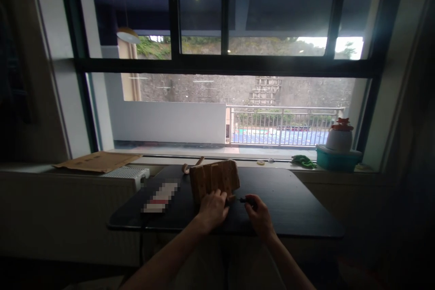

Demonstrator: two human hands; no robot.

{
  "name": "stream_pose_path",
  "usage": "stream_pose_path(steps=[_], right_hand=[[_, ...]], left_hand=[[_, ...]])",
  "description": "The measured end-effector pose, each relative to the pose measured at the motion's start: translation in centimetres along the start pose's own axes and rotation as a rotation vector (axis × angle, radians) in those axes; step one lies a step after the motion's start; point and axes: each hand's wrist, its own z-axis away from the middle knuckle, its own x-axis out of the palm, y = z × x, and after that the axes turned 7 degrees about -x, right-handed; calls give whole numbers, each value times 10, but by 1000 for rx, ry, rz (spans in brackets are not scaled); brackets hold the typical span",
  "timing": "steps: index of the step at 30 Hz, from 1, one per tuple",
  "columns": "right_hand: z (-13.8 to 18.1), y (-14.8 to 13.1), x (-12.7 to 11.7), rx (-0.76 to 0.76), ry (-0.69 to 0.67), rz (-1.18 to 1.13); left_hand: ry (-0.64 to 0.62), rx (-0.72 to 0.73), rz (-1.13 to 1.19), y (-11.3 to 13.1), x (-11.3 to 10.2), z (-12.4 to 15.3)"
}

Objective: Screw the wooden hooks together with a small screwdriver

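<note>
A brown box-like block (215, 176), its front ridged, leans at an angle on the dark table (292, 208). My left hand (214, 206) is in front of it, fingers curled round a small brown piece (232, 198) close against the block's lower right side. Part of that piece is hidden under the fingers. In my right hand (257, 212), closed, is a dark-handled tool (250, 200) with a thin shaft. Its tip points left and meets or nearly meets the small piece. The exact kind of tool is too small to tell.
A pixelated pale object (161, 197) with a red band lies on the table's left. Behind the block is a curled tan strip (185, 168). A brown envelope (98, 161) rests at the left sill; a green cloth (303, 161) and teal box (338, 158) sit at the right.
</note>
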Motion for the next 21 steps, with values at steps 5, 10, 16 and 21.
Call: stream_pose_path(steps=[5, 10, 16, 21], right_hand=[[-1, 2, -1, -9, -13, -5], [-1, 3, -2, -10, -49, 57], [3, -7, 7, -39, -100, 284], [3, -15, -3, -115, -240, 503]], left_hand=[[-33, 167, 70, 13, -20, 24], [40, 260, 165, 14, -84, -4], [-109, 157, 125, -23, -98, -82], [-265, 177, 109, -35, -87, -101]])
